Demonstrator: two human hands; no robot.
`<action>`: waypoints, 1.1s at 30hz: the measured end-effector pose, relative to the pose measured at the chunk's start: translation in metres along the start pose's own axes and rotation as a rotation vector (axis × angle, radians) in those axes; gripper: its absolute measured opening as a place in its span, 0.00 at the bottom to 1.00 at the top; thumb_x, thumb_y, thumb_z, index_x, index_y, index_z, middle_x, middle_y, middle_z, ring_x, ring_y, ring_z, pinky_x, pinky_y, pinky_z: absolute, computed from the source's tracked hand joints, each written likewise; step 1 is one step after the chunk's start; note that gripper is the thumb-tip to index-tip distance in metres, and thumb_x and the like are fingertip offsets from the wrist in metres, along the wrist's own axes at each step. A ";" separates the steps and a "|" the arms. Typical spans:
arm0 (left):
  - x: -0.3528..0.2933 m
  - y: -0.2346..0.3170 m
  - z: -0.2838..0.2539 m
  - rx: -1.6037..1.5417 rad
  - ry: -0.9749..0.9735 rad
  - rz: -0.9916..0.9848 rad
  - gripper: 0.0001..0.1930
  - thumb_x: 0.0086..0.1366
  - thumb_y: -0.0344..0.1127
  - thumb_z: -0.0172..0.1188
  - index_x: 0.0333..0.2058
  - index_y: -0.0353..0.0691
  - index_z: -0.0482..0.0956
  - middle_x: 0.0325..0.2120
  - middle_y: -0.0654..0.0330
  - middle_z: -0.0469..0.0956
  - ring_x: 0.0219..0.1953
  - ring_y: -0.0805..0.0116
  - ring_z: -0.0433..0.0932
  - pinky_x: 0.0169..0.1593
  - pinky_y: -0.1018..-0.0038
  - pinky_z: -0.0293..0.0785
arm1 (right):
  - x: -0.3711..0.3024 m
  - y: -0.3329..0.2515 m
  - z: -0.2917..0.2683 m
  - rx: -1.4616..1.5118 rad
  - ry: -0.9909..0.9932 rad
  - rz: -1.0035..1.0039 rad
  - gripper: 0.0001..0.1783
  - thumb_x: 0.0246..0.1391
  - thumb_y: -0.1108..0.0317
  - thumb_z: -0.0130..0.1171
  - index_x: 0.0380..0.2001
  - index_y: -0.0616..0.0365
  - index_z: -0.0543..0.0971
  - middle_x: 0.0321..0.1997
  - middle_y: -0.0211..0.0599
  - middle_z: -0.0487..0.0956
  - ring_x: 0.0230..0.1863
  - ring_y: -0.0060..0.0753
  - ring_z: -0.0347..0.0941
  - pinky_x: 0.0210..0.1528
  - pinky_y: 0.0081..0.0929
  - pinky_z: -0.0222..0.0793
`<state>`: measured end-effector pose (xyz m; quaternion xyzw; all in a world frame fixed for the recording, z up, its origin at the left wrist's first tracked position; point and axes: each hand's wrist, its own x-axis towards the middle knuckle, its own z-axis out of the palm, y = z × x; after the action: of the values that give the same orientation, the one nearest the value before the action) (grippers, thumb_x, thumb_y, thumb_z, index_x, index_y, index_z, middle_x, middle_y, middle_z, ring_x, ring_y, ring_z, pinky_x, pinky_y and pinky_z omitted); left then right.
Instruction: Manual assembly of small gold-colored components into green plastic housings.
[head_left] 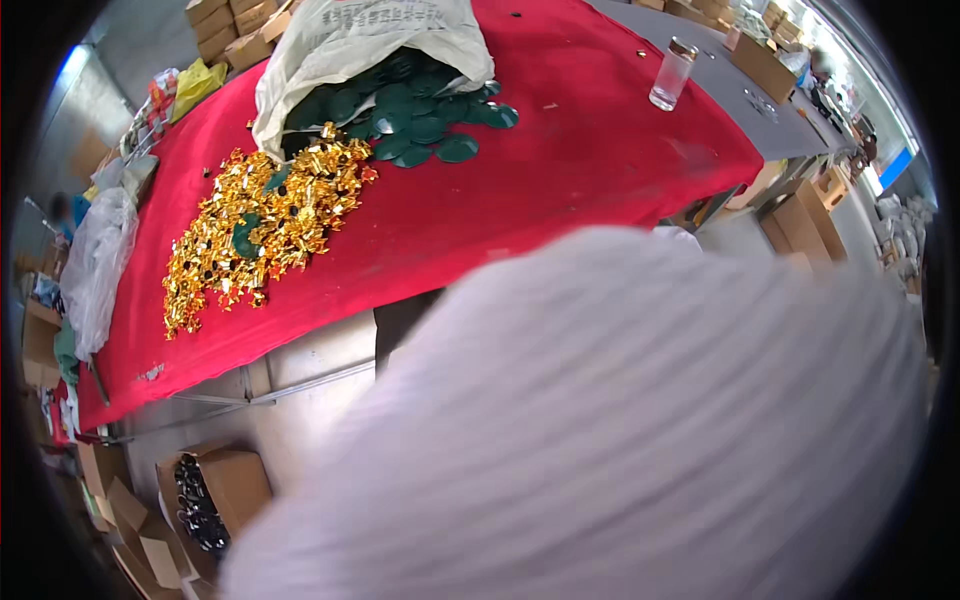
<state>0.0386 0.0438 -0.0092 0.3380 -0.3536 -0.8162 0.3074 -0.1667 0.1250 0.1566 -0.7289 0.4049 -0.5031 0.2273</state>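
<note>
Many gold pieces [305,195] pile on the left half of the red surface [560,180], a long heap slanting from the sack [390,40] of green discs [428,128] toward the near left corner, left of and beyond blurred ribbed cloth [610,430]; neither hand shows, so I can't tell either grip or which is nearer

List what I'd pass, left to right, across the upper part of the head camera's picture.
Crumpled clear plastic bag → heap of shiny gold pieces → rightmost green disc of the spill → clear drinking glass → brown cardboard box beyond the red-covered table.
</note>
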 end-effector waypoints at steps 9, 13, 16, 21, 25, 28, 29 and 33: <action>0.023 0.009 0.004 0.134 -0.009 0.059 0.24 0.77 0.44 0.61 0.67 0.49 0.68 0.54 0.53 0.78 0.57 0.66 0.75 0.64 0.64 0.71 | 0.008 0.010 -0.013 -0.148 -0.004 0.049 0.18 0.50 0.61 0.72 0.43 0.55 0.82 0.36 0.32 0.78 0.33 0.37 0.81 0.32 0.34 0.75; 0.042 0.030 0.025 -0.077 -0.069 -0.031 0.22 0.76 0.45 0.61 0.63 0.46 0.70 0.52 0.53 0.79 0.53 0.62 0.77 0.58 0.63 0.75 | 0.016 0.029 -0.023 -0.199 0.003 0.082 0.18 0.50 0.61 0.73 0.43 0.54 0.82 0.36 0.32 0.78 0.33 0.38 0.81 0.32 0.34 0.75; 0.036 0.038 0.039 -0.259 -0.068 -0.123 0.22 0.75 0.46 0.61 0.61 0.44 0.71 0.51 0.52 0.79 0.50 0.60 0.79 0.54 0.61 0.78 | 0.014 0.036 -0.023 -0.200 -0.020 0.141 0.18 0.50 0.61 0.73 0.43 0.54 0.82 0.36 0.33 0.78 0.33 0.38 0.81 0.32 0.34 0.75; 0.047 0.037 0.032 -0.525 -0.066 -0.197 0.21 0.74 0.47 0.62 0.57 0.42 0.73 0.49 0.51 0.81 0.47 0.56 0.82 0.48 0.60 0.82 | 0.025 0.058 -0.023 -0.230 -0.079 0.197 0.19 0.50 0.60 0.73 0.43 0.54 0.82 0.36 0.33 0.78 0.33 0.38 0.81 0.32 0.35 0.75; 0.060 0.032 0.022 -0.367 -0.079 -0.170 0.18 0.76 0.46 0.58 0.57 0.43 0.73 0.48 0.56 0.78 0.46 0.61 0.81 0.41 0.65 0.80 | 0.034 0.074 -0.015 -0.439 -0.164 0.249 0.27 0.49 0.59 0.73 0.52 0.54 0.79 0.43 0.35 0.78 0.38 0.39 0.81 0.35 0.34 0.77; 0.063 0.024 0.030 -0.365 -0.078 -0.205 0.18 0.77 0.46 0.58 0.57 0.43 0.73 0.48 0.57 0.78 0.47 0.62 0.81 0.43 0.64 0.81 | -0.021 0.110 0.031 -0.622 -0.127 0.313 0.36 0.50 0.56 0.73 0.61 0.53 0.75 0.51 0.36 0.77 0.41 0.41 0.80 0.39 0.37 0.77; 0.063 0.021 0.031 -0.365 -0.043 -0.235 0.18 0.77 0.47 0.57 0.57 0.42 0.74 0.48 0.57 0.79 0.47 0.62 0.81 0.45 0.62 0.83 | -0.034 0.121 0.044 -0.627 -0.110 0.277 0.34 0.51 0.57 0.72 0.61 0.54 0.75 0.50 0.36 0.77 0.40 0.42 0.80 0.39 0.38 0.76; 0.053 0.014 0.027 -0.292 -0.038 -0.375 0.13 0.76 0.45 0.59 0.52 0.46 0.75 0.39 0.63 0.77 0.38 0.69 0.80 0.34 0.71 0.77 | -0.066 0.126 0.073 -0.611 -0.038 0.331 0.25 0.56 0.59 0.68 0.55 0.56 0.77 0.35 0.37 0.75 0.33 0.43 0.78 0.33 0.42 0.73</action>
<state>-0.0096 0.0070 -0.0017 0.3346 -0.1685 -0.9077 0.1892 -0.1567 0.1013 -0.0011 -0.6969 0.6452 -0.3015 0.0846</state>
